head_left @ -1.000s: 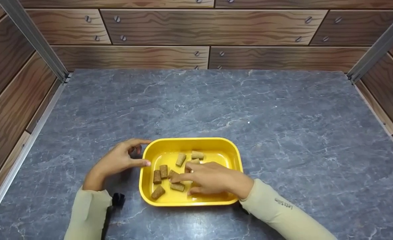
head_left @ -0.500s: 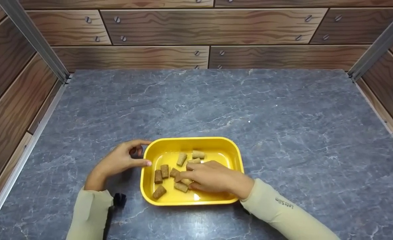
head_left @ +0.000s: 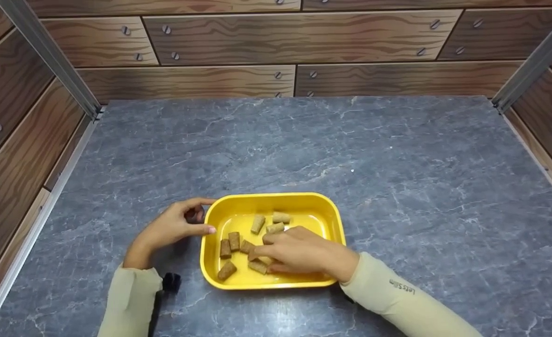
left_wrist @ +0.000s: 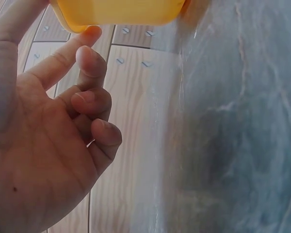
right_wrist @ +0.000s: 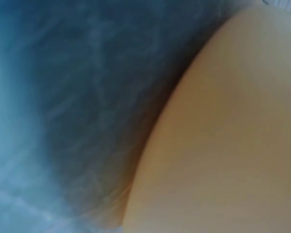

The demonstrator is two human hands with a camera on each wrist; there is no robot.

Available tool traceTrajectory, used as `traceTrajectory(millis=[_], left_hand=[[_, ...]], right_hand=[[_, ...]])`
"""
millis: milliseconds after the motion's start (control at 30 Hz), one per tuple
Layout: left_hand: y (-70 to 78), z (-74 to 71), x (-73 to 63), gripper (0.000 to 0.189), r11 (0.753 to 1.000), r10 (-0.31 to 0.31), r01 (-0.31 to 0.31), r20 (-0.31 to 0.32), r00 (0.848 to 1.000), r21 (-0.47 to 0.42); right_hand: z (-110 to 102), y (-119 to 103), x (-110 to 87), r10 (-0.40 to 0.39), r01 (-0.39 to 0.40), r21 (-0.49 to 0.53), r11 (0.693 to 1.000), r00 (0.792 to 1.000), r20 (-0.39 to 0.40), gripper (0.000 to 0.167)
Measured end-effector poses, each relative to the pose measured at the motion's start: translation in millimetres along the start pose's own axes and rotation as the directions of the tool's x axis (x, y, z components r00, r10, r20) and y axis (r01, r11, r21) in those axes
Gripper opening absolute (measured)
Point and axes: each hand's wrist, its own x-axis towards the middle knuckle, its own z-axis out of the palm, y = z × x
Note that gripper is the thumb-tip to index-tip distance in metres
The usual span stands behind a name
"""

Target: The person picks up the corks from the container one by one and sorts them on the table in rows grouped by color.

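Note:
A yellow plastic tub (head_left: 276, 284) stands near the front of the table with several corks (head_left: 258, 224) lying loose inside, some pale tan, some browner. My left hand (head_left: 168, 227) holds the tub's left end, thumb at the rim and index finger against the far corner. The left wrist view shows the other fingers of that hand (left_wrist: 53, 116) curled loosely below the tub (left_wrist: 121, 12). My right hand (head_left: 299, 252) reaches in over the right side, fingers curled down, a pale cork (head_left: 266, 260) between index finger and thumb. It hides part of the tub floor.
The grey marbled tabletop (head_left: 276, 145) stretches behind and around the tub. Wood-patterned panels (head_left: 299, 37) and metal posts (head_left: 60, 56) enclose it. The right wrist view is mostly a blurred, close tan-yellow surface (right_wrist: 223, 136).
My right thumb has drawn in towards the index finger around a pale cork, and nearby corks have turned slightly. My left hand keeps its hold on the tub.

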Motion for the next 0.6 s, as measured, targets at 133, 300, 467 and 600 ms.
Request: traceTrajectory(millis=[133,300,467,600], left_hand=[[1.0,-0.9,0.5,0.055,1.0,-0.001,0.001,-0.008,1.0,0.003],[2.2,-3.1,-0.1,0.055,1.0,0.002,-0.002,-0.02,1.0,0.005],[1.6,-2.5,-1.4,0.056,1.0,-0.005,0.005,-0.022,1.0,0.001],[0.2,-0.5,-2.0,0.055,1.0,-0.004,0.004,-0.011,1.0,-0.012]], right_hand=[[-3,1,-1.2,-0.007,0.007,0.004,1.0,1.0,-0.028,0.034],[-14,6,-6.8,0.001,0.006,0.075,0.997,0.996,-0.085,0.037],[-28,13,-20.7,0.043,-0.004,0.202,0.979,0.981,-0.19,0.039],[-35,20,-34.7,0.108,-0.003,0.337,0.942,0.95,-0.294,0.04]])
